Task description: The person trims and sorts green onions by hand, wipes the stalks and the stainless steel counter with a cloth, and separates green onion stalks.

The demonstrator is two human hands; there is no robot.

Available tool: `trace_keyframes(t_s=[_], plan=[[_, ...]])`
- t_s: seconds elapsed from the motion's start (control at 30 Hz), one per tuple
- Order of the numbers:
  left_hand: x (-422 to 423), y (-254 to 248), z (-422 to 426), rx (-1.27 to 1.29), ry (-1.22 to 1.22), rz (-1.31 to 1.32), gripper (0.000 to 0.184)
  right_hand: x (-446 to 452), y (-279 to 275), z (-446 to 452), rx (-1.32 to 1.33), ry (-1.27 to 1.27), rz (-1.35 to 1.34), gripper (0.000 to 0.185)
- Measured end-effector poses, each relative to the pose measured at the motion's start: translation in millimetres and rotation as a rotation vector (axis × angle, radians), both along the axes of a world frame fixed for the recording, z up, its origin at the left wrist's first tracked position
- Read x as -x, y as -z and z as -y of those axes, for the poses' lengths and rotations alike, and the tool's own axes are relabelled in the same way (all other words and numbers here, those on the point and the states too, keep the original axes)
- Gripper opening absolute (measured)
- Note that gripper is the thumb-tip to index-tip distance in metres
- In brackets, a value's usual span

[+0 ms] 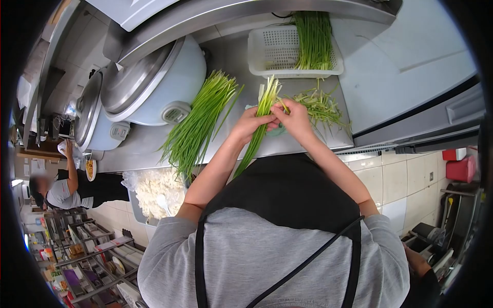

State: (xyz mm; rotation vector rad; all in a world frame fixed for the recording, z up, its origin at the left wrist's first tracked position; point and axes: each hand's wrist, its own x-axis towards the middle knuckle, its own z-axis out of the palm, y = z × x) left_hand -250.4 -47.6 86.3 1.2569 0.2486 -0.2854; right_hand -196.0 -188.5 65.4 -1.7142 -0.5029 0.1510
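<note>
My left hand [249, 124] is closed around a small bunch of green chives [251, 151], their pale ends pointing up and away from me. Close beside it, the fingertips of my right hand [294, 117] pinch a thin stalk near the bunch. A larger pile of chives [203, 120] lies on the steel counter [138, 154] to the left. Loose trimmed bits [321, 107] are scattered to the right of my hands. Part of a greenish cloth [278, 131] shows beneath them.
A white perforated basket [277, 49] at the back holds more chives [314, 41]. Two large rice cookers [179, 77] [100, 133] stand left. Below the counter edge is a tub of white food [156, 195]. Another person [67, 190] stands far left; someone's arm [417, 260] shows lower right.
</note>
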Motion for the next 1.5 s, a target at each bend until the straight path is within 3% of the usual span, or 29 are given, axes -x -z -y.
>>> trace_keyframes(t_s=[0.23, 0.33, 0.5, 0.6, 0.73, 0.8, 0.83, 0.9, 1.03, 1.13, 1.2, 1.23, 1.3, 1.4, 1.5], plan=[[-1, 11, -16, 0.101, -0.010, -0.074, 0.030, -21, -28, 29, -0.139, 0.028, -0.143, 0.011], [1, 4, -16, 0.088, -0.038, -0.098, 0.030, -34, -35, 46, -0.206, 0.212, -0.304, 0.018], [-3, 4, -12, 0.088, -0.034, -0.104, 0.027, -37, -7, 41, 0.055, 0.238, 0.091, 0.019], [-4, 5, -6, 0.099, -0.010, -0.088, 0.026, -24, 4, 19, -0.049, 0.037, 0.016, 0.015], [-6, 3, -1, 0.075, 0.038, -0.067, 0.026, -18, 1, 11, 0.031, 0.021, 0.021, 0.016], [-6, 7, -5, 0.107, 0.011, -0.074, 0.025, -25, 0, 15, -0.165, 0.140, -0.017, 0.014], [-6, 8, -7, 0.141, -0.014, -0.082, 0.024, -28, -4, 20, -0.162, 0.137, -0.017, 0.014], [-4, 9, -10, 0.130, -0.043, -0.085, 0.022, -33, -14, 30, -0.224, 0.228, -0.264, 0.014], [-2, 3, -10, 0.070, -0.068, -0.109, 0.018, -26, -19, 26, -0.282, 0.185, -0.386, 0.012], [-2, -4, -6, 0.084, -0.075, -0.123, 0.018, -27, -10, 22, -0.235, 0.164, -0.338, 0.014], [-3, -2, -7, 0.069, -0.056, -0.124, 0.018, -33, 1, 19, -0.235, 0.224, -0.077, 0.014], [-4, -1, -8, 0.053, -0.038, -0.123, 0.018, -32, 1, 19, -0.233, 0.224, -0.078, 0.014], [-5, 1, -10, 0.023, -0.024, -0.122, 0.017, -29, -4, 20, 0.150, 0.285, 0.336, 0.016], [-7, 1, -16, -0.008, -0.021, -0.122, 0.017, -22, -14, 17, 0.253, 0.267, 0.533, 0.015], [-10, 4, -30, -0.009, -0.029, -0.112, 0.017, -24, -16, 22, 0.343, 0.298, 0.513, 0.015]])
